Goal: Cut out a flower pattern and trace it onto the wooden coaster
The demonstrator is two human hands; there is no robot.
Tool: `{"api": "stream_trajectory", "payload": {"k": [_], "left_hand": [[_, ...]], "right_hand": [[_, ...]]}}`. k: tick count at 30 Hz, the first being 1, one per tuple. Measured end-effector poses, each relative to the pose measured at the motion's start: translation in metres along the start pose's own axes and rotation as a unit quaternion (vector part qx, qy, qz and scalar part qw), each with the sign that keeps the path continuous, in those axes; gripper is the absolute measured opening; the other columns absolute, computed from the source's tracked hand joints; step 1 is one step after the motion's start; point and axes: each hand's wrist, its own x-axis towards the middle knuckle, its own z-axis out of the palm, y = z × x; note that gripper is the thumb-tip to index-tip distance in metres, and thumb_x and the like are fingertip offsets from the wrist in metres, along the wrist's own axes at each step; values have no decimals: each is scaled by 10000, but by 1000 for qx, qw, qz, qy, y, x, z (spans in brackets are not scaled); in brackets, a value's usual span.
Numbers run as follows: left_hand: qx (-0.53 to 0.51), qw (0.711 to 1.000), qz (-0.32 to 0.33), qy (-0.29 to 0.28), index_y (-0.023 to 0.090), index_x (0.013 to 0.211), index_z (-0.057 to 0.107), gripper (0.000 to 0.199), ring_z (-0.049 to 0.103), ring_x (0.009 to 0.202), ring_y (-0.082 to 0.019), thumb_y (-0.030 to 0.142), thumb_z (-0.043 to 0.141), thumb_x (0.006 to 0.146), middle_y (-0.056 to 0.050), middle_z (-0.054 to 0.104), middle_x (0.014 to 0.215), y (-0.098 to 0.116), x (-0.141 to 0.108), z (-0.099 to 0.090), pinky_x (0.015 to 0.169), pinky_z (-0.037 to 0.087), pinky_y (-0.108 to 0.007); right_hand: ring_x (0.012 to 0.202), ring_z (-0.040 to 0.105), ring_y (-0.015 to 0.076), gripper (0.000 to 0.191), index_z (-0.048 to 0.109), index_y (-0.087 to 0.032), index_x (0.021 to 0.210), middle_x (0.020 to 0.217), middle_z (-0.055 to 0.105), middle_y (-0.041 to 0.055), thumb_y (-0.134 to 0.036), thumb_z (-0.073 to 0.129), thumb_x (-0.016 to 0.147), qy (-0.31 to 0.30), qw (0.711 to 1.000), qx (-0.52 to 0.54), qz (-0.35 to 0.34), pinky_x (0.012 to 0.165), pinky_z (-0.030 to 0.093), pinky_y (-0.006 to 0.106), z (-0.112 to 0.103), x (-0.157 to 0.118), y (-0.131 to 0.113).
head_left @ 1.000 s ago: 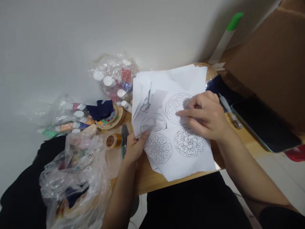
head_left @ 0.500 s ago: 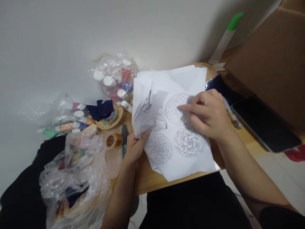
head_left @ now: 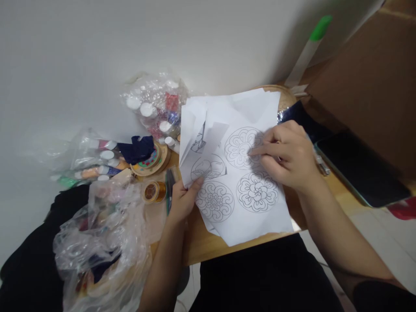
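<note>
A stack of white paper sheets (head_left: 253,227) lies over the wooden table, printed with round flower patterns in black outline. My left hand (head_left: 184,197) grips the stack's lower left edge, thumb on top and the other fingers beneath. Several loose, smaller paper pieces (head_left: 214,136) rest on the sheets' left side. Over the right side hovers my right hand (head_left: 287,156), its index finger stretched out at the upper right flower pattern (head_left: 238,147) and the other fingers bent. Nothing shows between those fingers. Whether the fingertip touches the paper I cannot tell.
Left of the papers are a spool of golden thread (head_left: 154,191), a wooden hoop with dark blue cloth (head_left: 136,149), and plastic bags of white-capped bottles (head_left: 149,109). A dark phone (head_left: 362,169) and a pen (head_left: 321,162) lie right, beside a cardboard box (head_left: 373,86).
My right hand has shifted slightly to the right, its index fingertip moving off the upper flower's centre. The stack has moved slightly left, and my left hand keeps its hold.
</note>
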Motion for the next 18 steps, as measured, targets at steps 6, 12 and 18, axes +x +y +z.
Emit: {"api": "stream_trajectory", "payload": {"k": [6,12,18], "left_hand": [[5,1000,-5,6,231,864,765,213,708,881,-202,382,765,714,-24,773,918,-1,-2,0,803,576,-309],[9,1000,5,-2,217,861,766,234,710,902,-218,398,764,713,-39,774,926,-2,-1,-1,824,576,-331],[11,1000,1,8,211,873,765,240,711,900,-218,391,756,715,-47,774,938,0,-2,1,820,580,-333]], "right_hand": [[748,421,182,276,764,-219,822,730,558,44,-127,507,782,-33,998,28,-44,679,303,362,2,1,-2],[747,430,189,261,752,-209,861,732,557,45,-98,530,779,-4,999,14,-31,679,311,368,2,-1,1],[723,431,181,270,750,-235,805,696,558,34,-115,510,777,7,1000,12,-11,677,317,365,2,0,0]]}}
